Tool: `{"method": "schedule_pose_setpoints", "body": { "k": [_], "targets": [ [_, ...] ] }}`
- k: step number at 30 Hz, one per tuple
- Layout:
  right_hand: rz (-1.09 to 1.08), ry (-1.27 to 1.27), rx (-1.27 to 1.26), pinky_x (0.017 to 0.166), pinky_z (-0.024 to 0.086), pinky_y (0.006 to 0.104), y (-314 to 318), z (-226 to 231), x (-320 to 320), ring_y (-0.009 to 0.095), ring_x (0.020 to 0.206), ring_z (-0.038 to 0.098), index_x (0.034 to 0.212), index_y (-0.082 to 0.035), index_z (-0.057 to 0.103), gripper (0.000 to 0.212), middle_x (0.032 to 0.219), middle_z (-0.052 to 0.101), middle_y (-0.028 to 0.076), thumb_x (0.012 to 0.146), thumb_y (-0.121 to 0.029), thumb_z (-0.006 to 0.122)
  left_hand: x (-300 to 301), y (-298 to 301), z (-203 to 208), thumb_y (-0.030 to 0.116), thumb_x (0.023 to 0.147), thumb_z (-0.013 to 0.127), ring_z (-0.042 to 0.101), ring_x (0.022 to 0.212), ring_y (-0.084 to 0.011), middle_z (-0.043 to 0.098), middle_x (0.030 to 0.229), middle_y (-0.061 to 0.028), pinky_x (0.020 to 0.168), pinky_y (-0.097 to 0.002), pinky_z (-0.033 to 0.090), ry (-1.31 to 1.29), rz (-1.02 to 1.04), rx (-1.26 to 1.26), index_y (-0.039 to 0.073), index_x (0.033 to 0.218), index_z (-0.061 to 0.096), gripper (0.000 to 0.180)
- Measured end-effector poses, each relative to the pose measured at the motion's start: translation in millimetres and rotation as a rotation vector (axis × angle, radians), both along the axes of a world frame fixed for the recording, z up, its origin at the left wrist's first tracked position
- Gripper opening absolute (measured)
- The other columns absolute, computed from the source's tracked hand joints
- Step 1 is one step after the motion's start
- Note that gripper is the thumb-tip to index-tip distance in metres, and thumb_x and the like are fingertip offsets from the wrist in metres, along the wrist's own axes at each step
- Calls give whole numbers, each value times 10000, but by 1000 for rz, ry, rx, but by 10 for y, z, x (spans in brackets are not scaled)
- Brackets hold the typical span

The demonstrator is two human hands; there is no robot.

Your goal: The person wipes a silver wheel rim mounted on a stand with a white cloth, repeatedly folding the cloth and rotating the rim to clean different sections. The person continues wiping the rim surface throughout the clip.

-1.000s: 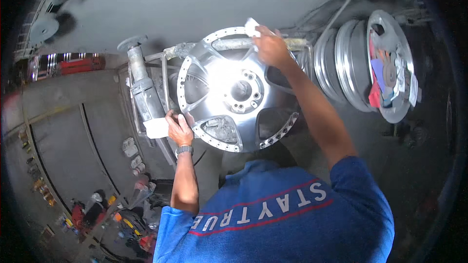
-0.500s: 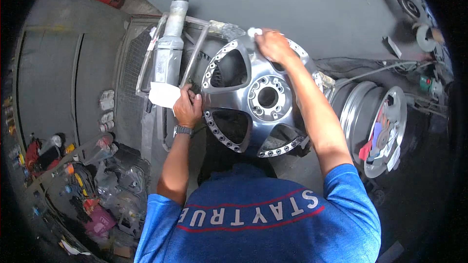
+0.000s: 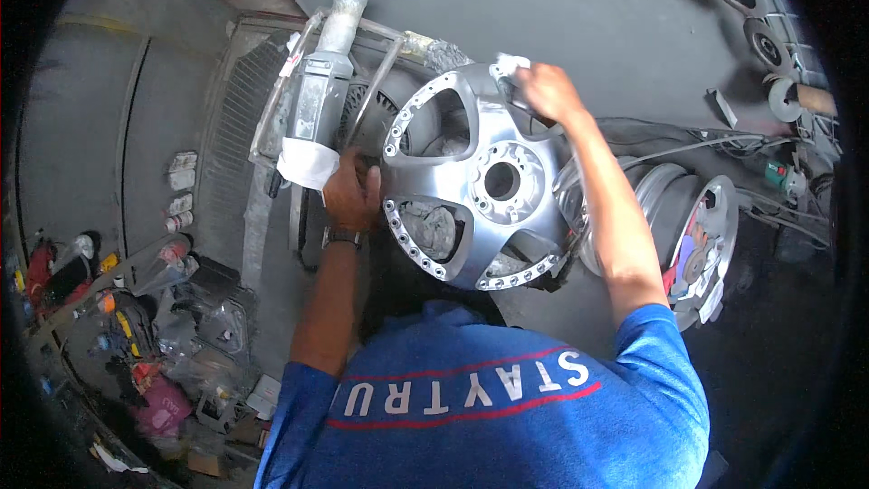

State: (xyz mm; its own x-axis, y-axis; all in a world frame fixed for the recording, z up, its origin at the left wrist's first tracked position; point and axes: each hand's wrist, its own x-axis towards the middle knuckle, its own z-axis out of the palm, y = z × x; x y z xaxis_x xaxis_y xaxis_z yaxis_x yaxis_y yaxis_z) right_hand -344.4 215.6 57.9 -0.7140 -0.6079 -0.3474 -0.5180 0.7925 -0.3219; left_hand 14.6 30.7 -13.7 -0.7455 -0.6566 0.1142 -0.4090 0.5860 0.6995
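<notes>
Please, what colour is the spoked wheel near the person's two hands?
The spoked wheel is silver; the head view shows it best.

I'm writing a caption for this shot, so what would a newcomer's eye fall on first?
Most likely the bright silver wheel in the middle, with the right hand holding a white wad at its far edge and the left hand at its left edge. Next, the blue shirt at the bottom centre. At the right, another wheel stands out for the colourful scraps inside it.

Tubular metal frame (image 3: 378, 80) and littered floor (image 3: 543, 308)
Grey power tool (image 3: 323, 95) upright in the frame; pink bag (image 3: 163, 406), cardboard (image 3: 205, 464) on the floor, lower left.
</notes>
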Motion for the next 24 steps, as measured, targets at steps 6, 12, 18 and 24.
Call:
{"method": "schedule_pose_setpoints", "body": {
  "k": [6,12,18,24],
  "targets": [
    [-461,-161,-39,966,497,503,689,-76,-191,451,1079,694,998,100,721,575,1084,705,341,951,-425,490,52,-10,16,310,940,651,680,799,-391,690,889,-177,737,-503,519,6,-55,32,-21,1295,571,492],
    [270,63,-243,994,502,510,-555,-182,391,481,1077,649,1055,57,682,457,1064,685,329,998,-348,478,47,-51,-17,314,937,659,667,737,-369,667,831,-139,694,-492,520,31,-63,7,-17,1285,576,488],
    [515,13,-189,1186,378,491,-472,-17,439,396,1366,508,1434,-15,520,500,1489,534,215,1052,-327,435,38,-20,-119,316,926,678,673,738,-353,671,821,-128,683,-478,526,53,-26,-36,-9,1280,583,490],
    [460,157,-217,1246,270,513,282,140,921,396,1449,424,1457,2,504,484,1526,483,247,1055,-262,457,67,-32,-180,306,914,693,673,749,-346,674,846,-124,688,-468,524,58,-17,-10,3,1283,583,490]
  ]
}}
